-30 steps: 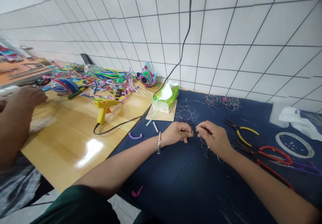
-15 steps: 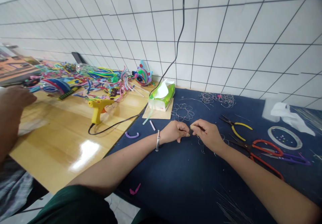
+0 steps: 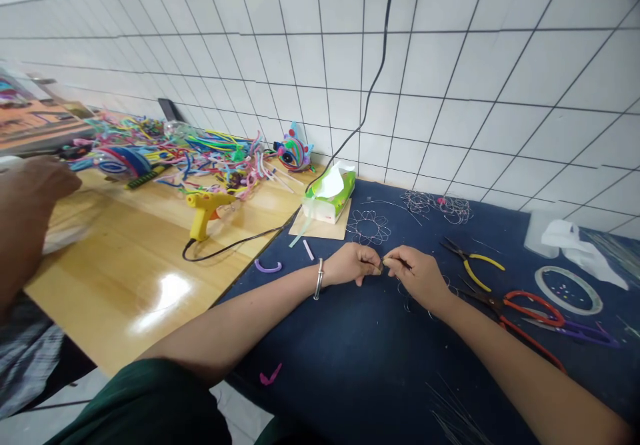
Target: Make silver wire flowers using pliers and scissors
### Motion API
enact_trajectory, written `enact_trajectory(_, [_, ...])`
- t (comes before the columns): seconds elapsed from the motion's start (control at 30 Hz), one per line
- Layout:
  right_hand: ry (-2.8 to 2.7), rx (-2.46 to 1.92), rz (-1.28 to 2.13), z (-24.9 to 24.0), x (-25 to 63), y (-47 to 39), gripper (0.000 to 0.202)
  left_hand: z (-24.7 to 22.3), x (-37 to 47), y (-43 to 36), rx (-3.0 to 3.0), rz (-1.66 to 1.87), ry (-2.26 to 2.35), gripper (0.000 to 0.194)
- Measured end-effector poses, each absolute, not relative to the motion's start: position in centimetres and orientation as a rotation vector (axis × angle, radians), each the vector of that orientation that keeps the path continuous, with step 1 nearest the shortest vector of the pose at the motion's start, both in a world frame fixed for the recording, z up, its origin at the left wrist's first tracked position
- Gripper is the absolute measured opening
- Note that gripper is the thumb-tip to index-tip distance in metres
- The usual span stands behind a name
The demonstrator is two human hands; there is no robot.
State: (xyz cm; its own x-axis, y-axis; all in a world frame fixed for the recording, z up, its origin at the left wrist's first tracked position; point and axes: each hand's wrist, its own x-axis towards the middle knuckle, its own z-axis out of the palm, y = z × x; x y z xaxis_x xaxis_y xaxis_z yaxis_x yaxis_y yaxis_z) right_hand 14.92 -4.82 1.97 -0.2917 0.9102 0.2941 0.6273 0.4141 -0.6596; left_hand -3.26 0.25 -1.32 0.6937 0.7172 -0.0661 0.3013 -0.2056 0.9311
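Note:
My left hand (image 3: 359, 263), with a silver bangle at the wrist, is closed in a pinch over the dark blue mat (image 3: 345, 338). Fingertip to fingertip with it, my right hand (image 3: 411, 272) is pinched too. Between them is what looks like thin wire, mostly hidden by the fingers. Loops of thin wire (image 3: 406, 302) show beneath my right hand and wrist. Just beyond my hands lies a wire ring of petal-like loops (image 3: 369, 227). Yellow-handled pliers (image 3: 475, 264) and red-handled scissors (image 3: 533, 305) lie to the right of my right hand.
A tissue pack (image 3: 330, 198) stands behind my left hand. Left of it are a yellow glue gun (image 3: 203, 213) with its cord and a heap of colourful pipe cleaners (image 3: 200, 152). Another person's hand (image 3: 35, 192) is at far left. A clear ring (image 3: 569, 290) and loose wires (image 3: 455, 408) lie right.
The view has shifted slightly, so everything sits a little further right and most things a little lower. My hands keep their fingertip-to-fingertip pinch.

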Motion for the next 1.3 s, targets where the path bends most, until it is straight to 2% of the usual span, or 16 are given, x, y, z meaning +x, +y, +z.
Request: enact_trajectory(1.3, [-2.018, -1.232, 0.565, 1.5, 13.8, -4.8, 0.02, -1.3, -3.6, 0.7, 1.855, 0.483, 0.709, 0.013])
